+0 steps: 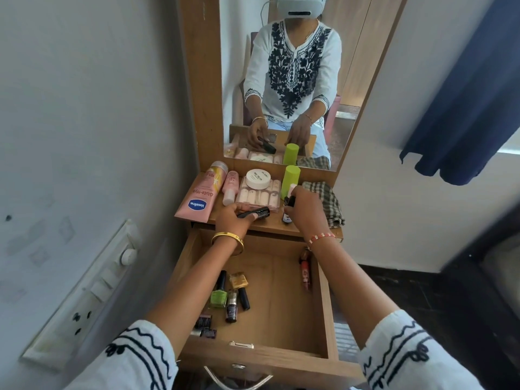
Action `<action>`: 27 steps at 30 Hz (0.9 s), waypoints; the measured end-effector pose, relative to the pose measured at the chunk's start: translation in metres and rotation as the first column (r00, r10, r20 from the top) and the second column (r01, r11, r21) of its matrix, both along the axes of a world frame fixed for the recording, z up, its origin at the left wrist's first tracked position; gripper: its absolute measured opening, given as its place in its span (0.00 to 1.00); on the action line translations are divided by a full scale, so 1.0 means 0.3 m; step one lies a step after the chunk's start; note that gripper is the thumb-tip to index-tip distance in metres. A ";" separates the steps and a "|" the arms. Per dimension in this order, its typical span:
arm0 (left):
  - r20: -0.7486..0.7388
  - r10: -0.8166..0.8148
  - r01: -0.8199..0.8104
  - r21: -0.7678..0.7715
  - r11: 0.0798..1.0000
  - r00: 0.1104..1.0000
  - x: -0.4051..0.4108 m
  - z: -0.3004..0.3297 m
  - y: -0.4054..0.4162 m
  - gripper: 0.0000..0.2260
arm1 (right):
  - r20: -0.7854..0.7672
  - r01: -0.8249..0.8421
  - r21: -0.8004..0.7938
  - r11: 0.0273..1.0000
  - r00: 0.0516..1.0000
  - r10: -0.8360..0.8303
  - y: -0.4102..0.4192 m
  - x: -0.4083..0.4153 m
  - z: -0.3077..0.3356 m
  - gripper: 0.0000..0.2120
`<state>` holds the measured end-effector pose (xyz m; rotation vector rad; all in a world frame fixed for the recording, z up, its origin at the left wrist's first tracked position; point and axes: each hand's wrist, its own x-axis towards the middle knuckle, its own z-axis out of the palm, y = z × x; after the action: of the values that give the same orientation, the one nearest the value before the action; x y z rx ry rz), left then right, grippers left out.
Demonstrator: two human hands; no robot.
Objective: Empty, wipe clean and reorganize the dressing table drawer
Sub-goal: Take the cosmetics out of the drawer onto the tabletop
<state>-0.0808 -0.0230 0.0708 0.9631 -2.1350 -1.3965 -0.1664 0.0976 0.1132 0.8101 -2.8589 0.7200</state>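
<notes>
A narrow wooden worktop [270,225] stands against a pale wall under a tall wood-framed mirror [295,80], with a dark blue curtain [461,88] hanging to the right. Below it the wooden drawer [323,311] is pulled out. The left hand [232,218], with a gold bangle at the wrist, has its grip curled round a black cylindrical tube [254,213], held lying sideways just over the worktop's front part. The right hand [305,209] has its fingers closed on a small dark bottle [290,202], near a checked folded cloth [327,202]. On the worktop lie a pink Vaseline lotion tube [201,197], a small pink bottle [230,190], a clear flat case of pale press-on nails [260,195] with a round white jar [258,179] on top, and an upright lime-green cylinder [290,178]. In the drawer, toward its left side, lie a green nail polish bottle [219,294], a gold-wrapped small item [238,280] and several dark little bottles [232,305]; along the right wall lies a red-orange tube [305,273].
</notes>
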 end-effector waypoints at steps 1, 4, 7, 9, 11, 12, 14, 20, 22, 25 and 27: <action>-0.021 0.011 -0.011 -0.005 1.000 1.000 -0.003 0.001 -0.002 0.14 | -0.008 0.006 -0.028 1.000 1.000 -0.006 0.005 0.006 -0.004 0.14; -0.080 0.049 -0.051 -0.026 0.998 0.996 -0.024 0.012 -0.005 0.14 | -0.103 0.022 -0.092 0.995 0.994 -0.031 0.017 0.029 -0.015 0.13; -0.100 0.065 -0.077 -0.121 0.990 0.993 -0.055 0.022 -0.003 0.15 | -0.283 -0.043 -0.149 0.988 0.959 -0.001 0.026 0.058 -0.029 0.11; -0.112 0.057 -0.078 -0.197 0.977 0.992 -0.073 0.021 0.000 0.15 | -0.398 -0.134 -0.211 0.968 0.916 0.040 0.029 0.074 -0.039 0.08; -0.109 0.046 -0.073 -0.268 0.961 0.993 -0.088 0.012 0.001 0.14 | -0.457 -0.216 -0.260 0.941 0.886 0.077 0.030 0.085 -0.048 0.05; -0.099 0.043 -0.071 -0.303 0.950 0.994 -0.095 0.008 -0.001 0.14 | -0.467 -0.246 -0.271 0.930 0.879 0.097 0.030 0.087 -0.053 0.04; -0.041 0.041 -0.054 -0.399 0.915 0.998 -0.113 0.000 -0.008 0.14 | -0.474 -0.289 -0.281 0.915 0.871 0.129 0.030 0.087 -0.065 0.03; 0.138 0.007 0.073 -0.561 0.824 0.990 -0.177 0.013 -0.007 0.17 | -0.459 -0.314 -0.298 0.902 0.875 0.153 0.034 0.090 -0.099 0.02; 0.130 -0.034 0.099 -0.532 0.841 0.991 -0.195 0.019 0.002 0.18 | -0.460 -0.319 -0.309 0.896 0.875 0.152 0.034 0.091 -0.102 0.03; 0.062 -0.040 0.063 -0.444 0.894 0.997 -0.201 0.026 0.022 0.17 | -0.454 -0.320 -0.324 0.890 0.878 0.151 0.034 0.094 -0.100 0.03; 0.015 -0.036 0.039 -0.400 0.916 0.999 -0.193 0.026 0.038 0.16 | -0.443 -0.312 -0.344 0.885 0.886 0.140 0.034 0.092 -0.099 0.03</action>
<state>-0.1386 -0.0116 0.0785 0.7675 -2.3289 -0.9112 -0.1388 0.1079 0.0834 1.0897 -2.1582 0.9943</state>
